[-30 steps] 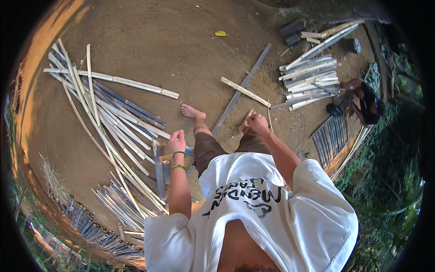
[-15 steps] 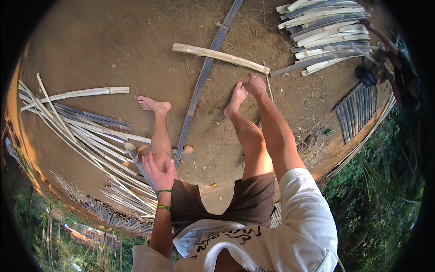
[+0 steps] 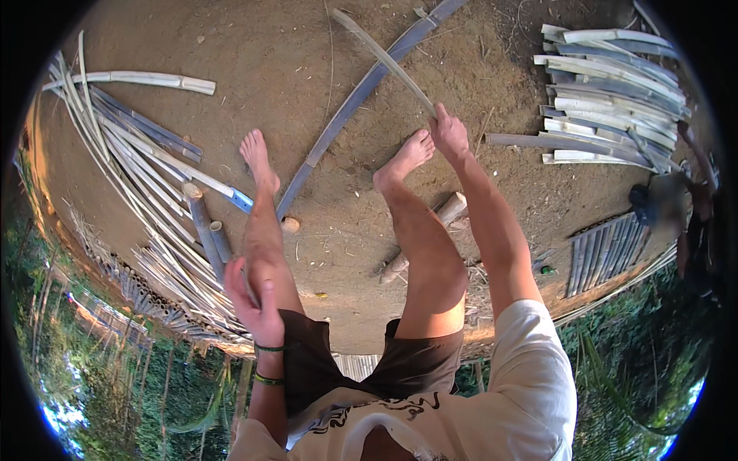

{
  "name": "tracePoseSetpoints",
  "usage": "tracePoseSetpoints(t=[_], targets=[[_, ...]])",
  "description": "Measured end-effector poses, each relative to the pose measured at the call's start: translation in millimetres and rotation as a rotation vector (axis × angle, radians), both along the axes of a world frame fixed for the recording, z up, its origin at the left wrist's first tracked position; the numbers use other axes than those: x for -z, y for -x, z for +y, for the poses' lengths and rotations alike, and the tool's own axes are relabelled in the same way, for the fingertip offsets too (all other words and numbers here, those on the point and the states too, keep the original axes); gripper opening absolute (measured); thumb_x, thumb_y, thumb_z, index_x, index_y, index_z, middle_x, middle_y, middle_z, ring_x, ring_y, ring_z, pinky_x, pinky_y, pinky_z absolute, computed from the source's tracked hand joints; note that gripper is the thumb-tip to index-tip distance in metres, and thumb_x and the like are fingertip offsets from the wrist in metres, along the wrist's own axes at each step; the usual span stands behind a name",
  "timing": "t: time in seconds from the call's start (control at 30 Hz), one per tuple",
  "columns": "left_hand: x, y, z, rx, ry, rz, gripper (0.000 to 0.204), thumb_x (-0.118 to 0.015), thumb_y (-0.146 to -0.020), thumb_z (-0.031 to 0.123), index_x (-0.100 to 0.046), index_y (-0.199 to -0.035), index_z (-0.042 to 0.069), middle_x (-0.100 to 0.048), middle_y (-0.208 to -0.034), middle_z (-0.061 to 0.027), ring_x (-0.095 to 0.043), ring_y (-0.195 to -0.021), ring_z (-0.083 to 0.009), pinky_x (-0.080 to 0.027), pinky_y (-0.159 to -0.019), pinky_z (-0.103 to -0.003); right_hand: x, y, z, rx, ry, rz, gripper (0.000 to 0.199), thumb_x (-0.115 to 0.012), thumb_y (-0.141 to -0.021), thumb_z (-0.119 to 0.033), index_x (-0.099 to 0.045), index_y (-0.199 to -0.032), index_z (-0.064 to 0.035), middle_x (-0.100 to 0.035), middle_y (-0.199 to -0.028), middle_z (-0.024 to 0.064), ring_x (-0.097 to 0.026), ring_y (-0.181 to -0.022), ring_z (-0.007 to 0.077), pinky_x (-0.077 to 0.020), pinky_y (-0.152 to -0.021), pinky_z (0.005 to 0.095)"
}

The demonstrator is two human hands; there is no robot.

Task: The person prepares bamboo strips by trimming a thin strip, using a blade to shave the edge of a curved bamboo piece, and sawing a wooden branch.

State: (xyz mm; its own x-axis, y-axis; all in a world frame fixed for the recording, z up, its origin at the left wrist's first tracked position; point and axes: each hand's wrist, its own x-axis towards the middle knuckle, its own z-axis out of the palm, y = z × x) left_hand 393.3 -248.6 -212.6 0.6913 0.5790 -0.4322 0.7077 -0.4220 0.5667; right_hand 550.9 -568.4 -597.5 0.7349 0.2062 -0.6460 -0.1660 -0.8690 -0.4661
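My right hand is closed around the near end of a split bamboo strip, beside my right foot. The strip slants away to the far left, crossing over a long dark bamboo slat that lies on the ground. My left hand is at my left knee, its thumb apart from the fingers. A thin dark edge shows between them; I cannot make out what it is. Just beyond that hand are two round bamboo pieces.
Pale split bamboo strips are heaped at left, with a blue-ended piece by my shin. A short log lies behind my right leg. More strips lie in rows at far right. Another person is at the right edge.
My right hand has taken hold of the bamboo strip and turned it from lying crosswise to pointing far left. My left hand has turned beside the knee. The view has shifted.
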Motion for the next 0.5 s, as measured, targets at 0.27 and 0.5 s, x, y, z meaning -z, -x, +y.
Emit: tracePoseSetpoints(t=[0.27, 0.5], targets=[[-38, 61, -14, 0.251, 0.151, 0.158, 0.050, -0.069, -0.089, 0.013, -0.050, -0.133, 0.001, -0.061, -0.123, -0.0153, -0.055, -0.123, -0.0278, -0.041, -0.105, -0.040, -153, 61, 17, -0.219, -0.067, 0.130, 0.048, -0.068, -0.086, -0.042, -0.056, -0.107, -0.0008, -0.067, -0.082, 0.0277, -0.064, -0.083, 0.0478, -0.0515, -0.074, 0.0537], [-15, 293, 65, -0.257, 0.126, 0.207, 0.049, -0.072, -0.088, 0.020, -0.054, -0.132, 0.007, -0.066, -0.113, -0.0123, -0.062, -0.108, -0.0235, -0.048, -0.091, -0.037, -213, 170, 28, -0.221, 0.104, 0.150, 0.050, -0.071, -0.083, -0.043, -0.064, -0.106, 0.0009, -0.069, -0.089, 0.0258, -0.066, -0.088, 0.0432, -0.0517, -0.077, 0.0490]])
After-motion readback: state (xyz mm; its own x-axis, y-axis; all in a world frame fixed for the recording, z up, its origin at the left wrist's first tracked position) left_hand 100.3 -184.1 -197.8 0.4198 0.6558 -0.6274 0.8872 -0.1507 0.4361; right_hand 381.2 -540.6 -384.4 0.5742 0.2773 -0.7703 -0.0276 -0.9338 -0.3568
